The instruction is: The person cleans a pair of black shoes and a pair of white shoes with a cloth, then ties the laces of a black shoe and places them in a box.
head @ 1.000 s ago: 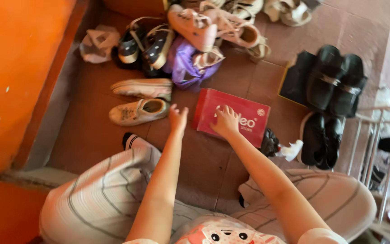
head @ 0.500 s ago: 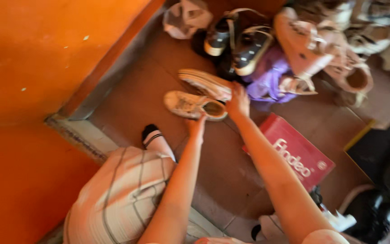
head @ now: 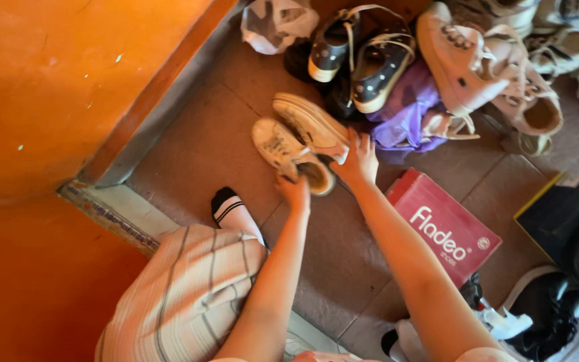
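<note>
Two worn white sneakers lie on the brown tiled floor in front of me. My left hand (head: 294, 190) grips the heel of the nearer white sneaker (head: 283, 150). My right hand (head: 357, 162) holds the heel end of the farther white sneaker (head: 308, 123). Both shoes point away to the upper left. A red shoebox (head: 445, 227) lies just right of my right forearm.
A pile of shoes fills the back: black-and-white sandals (head: 370, 64), pink sneakers (head: 464, 60), a purple bag (head: 407, 110), a white cloth (head: 273, 23). Black shoes (head: 557, 315) sit at the right. An orange wall (head: 48, 94) and step edge (head: 112, 211) border the left.
My right hand left the red shoebox and went to the farther sneaker. My left hand closed on the nearer sneaker's heel, and both sneakers have turned and shifted slightly.
</note>
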